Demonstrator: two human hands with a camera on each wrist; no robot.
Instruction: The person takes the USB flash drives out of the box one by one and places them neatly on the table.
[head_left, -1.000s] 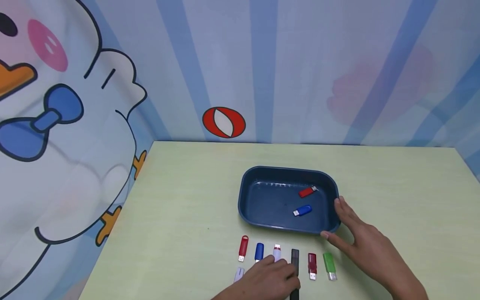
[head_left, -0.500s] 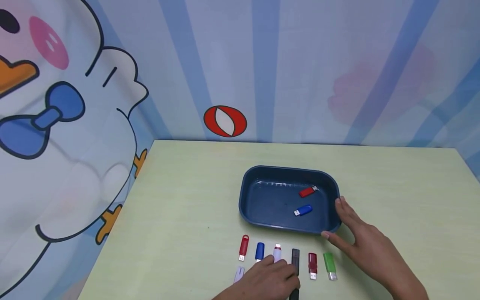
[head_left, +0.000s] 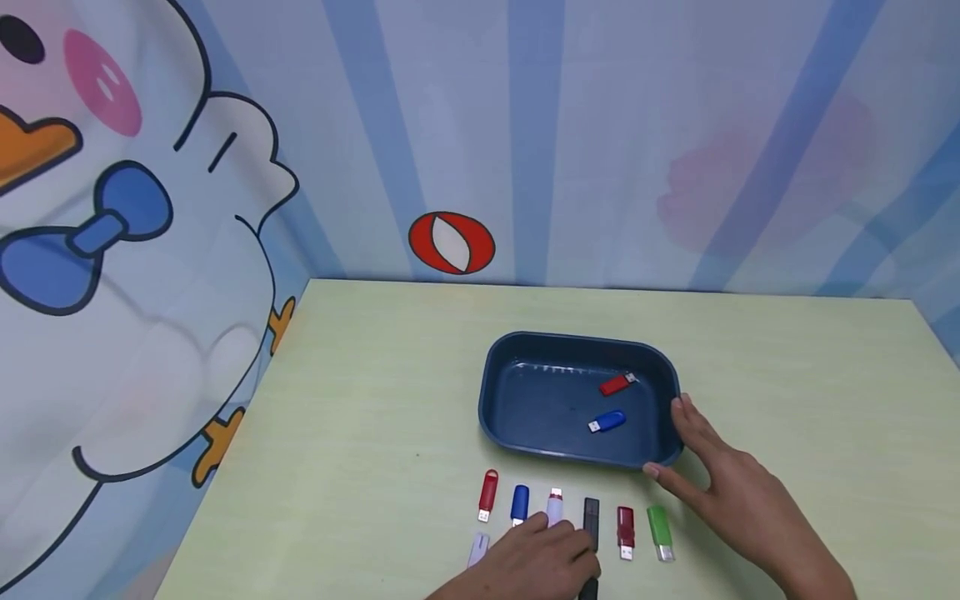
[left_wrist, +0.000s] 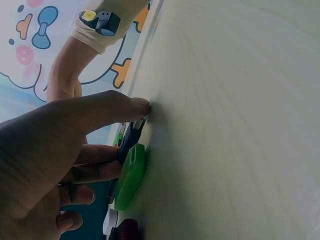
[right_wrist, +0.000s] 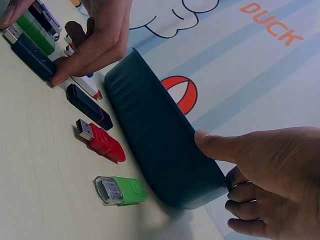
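Observation:
My left hand point(head_left: 528, 560) pinches a dark USB stick point(right_wrist: 31, 56) low over the table, its metal plug showing in the right wrist view. In the left wrist view a green USB stick point(left_wrist: 131, 175) lies beside those fingers. My right hand point(head_left: 738, 492) holds the right front corner of a dark blue tray point(head_left: 570, 456), thumb at the front rim and fingers at the right side. Inside the tray lie a red USB stick point(head_left: 617, 384) and a blue USB stick point(head_left: 607, 421). My left hand partly covers some sticks on the table.
In front of the tray is a row: a red stick point(head_left: 487, 496), a blue one point(head_left: 520, 502), a white one point(head_left: 554, 507), a black one point(head_left: 591, 517), a dark red one point(head_left: 626, 533) and a green one point(head_left: 660, 533). A pale stick point(head_left: 478, 548) lies nearer. A cartoon-printed backdrop point(head_left: 600, 150) stands behind.

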